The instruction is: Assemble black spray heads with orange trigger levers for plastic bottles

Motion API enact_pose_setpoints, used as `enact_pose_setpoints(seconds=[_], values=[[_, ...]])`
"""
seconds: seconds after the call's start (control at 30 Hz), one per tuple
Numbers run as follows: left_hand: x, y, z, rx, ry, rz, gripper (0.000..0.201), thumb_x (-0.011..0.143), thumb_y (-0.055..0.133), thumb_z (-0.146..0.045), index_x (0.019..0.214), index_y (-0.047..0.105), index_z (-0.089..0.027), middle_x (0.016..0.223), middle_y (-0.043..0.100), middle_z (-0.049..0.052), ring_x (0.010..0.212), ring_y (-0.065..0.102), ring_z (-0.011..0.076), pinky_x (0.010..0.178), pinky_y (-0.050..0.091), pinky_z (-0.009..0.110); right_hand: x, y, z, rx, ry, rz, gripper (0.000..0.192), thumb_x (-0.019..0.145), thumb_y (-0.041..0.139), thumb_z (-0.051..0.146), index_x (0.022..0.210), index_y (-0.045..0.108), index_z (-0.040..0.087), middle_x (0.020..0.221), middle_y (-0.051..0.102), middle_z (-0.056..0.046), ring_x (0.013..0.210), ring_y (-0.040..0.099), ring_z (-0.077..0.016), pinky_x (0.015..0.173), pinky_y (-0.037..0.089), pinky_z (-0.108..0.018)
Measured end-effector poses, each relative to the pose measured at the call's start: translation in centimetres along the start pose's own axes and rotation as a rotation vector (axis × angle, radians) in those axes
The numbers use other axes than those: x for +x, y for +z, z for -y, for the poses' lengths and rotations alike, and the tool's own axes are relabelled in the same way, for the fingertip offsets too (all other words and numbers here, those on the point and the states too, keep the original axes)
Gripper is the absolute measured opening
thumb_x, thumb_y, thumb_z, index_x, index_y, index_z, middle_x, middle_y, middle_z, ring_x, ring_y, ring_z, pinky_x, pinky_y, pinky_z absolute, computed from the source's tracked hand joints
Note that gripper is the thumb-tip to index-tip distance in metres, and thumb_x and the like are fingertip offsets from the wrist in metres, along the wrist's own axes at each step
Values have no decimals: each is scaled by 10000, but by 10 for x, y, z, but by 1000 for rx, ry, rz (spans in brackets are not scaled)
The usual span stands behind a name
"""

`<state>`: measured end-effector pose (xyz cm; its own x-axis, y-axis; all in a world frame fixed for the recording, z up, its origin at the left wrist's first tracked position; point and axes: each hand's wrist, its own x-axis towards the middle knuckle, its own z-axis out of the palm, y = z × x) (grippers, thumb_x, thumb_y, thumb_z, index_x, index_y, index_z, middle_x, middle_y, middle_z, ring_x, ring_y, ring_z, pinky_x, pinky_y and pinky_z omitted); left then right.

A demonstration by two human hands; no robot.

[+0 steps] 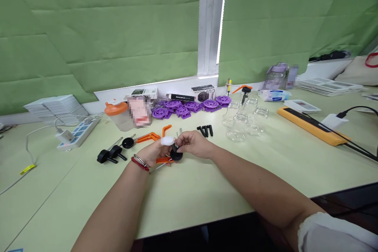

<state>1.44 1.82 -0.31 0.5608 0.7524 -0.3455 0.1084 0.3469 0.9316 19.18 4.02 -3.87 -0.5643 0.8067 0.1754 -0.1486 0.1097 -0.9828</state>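
Step in hand: by the look of it, a fitting step; both hands meet over one small assembly at the middle of the table (206, 189), a black knob (176, 155) with an orange lever (163, 160) and a thin metal rod (158, 167).
Left hand (153, 153): curled under the assembly, gripping the orange lever from below; a white wrap covers one fingertip, and a red band and bracelet sit at the wrist.
Right hand (193, 143): fingers pinched on the top of the black knob, pressing or turning it; which of the two cannot be told.
Position: the assembly is held just above the table, near its front centre, between the loose black pegs (206, 130) and the other black-knobbed parts (111, 153).
Long axis: the rod runs roughly left to right, low at its left end, which slants toward the person; the knob sits at the right end.
Facing: the knob's stem points up toward the right fingers.
Next move, as judged: steady counter-hold from the left hand while the right works the knob squarely along its stem.
Nearby: a spare orange lever (147, 138), glass jars (245, 120) and purple wheels (189, 108) lie farther back.
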Motion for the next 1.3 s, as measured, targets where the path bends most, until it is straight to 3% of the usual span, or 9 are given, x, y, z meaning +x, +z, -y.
enact_pose_setpoints(seconds=[0.53, 1.07, 1.17, 1.3], values=[[1, -5, 2, -3, 24, 99, 526, 723, 503, -543, 1124, 531, -204, 876, 629, 69, 669, 566, 173, 477, 426, 243, 0, 0, -2, 10, -19, -10, 231, 560, 749, 169, 736, 602, 144, 717, 610, 29, 665, 579, -100, 713, 478, -286], [-2, -8, 1, -16, -7, 80, 586, 708, 472, -644, 1071, 534, -188, 806, 616, 72, 687, 584, 197, 475, 417, 251, -4, 4, 7, 0, -54, -79, 311, 578, 781, 268, 785, 580, 151, 737, 606, 18, 649, 553, -84, 653, 455, -247], [-4, -9, 0, -13, 50, 78, 591, 731, 421, -666, 1044, 547, -181, 831, 613, 82, 693, 579, 196, 494, 424, 262, -6, 5, 10, -6, -12, -105, 300, 663, 727, 397, 737, 580, 146, 634, 585, 24, 499, 453, -50, 491, 358, -195], [-6, -3, -4, 186, 316, -54, 510, 782, 391, -615, 1017, 551, -191, 869, 593, 70, 767, 564, 192, 622, 465, 310, -9, 10, 13, 86, 126, -113, 474, 752, 558, 599, 670, 586, 133, 535, 564, 1, 395, 375, -47, 394, 233, -201]])
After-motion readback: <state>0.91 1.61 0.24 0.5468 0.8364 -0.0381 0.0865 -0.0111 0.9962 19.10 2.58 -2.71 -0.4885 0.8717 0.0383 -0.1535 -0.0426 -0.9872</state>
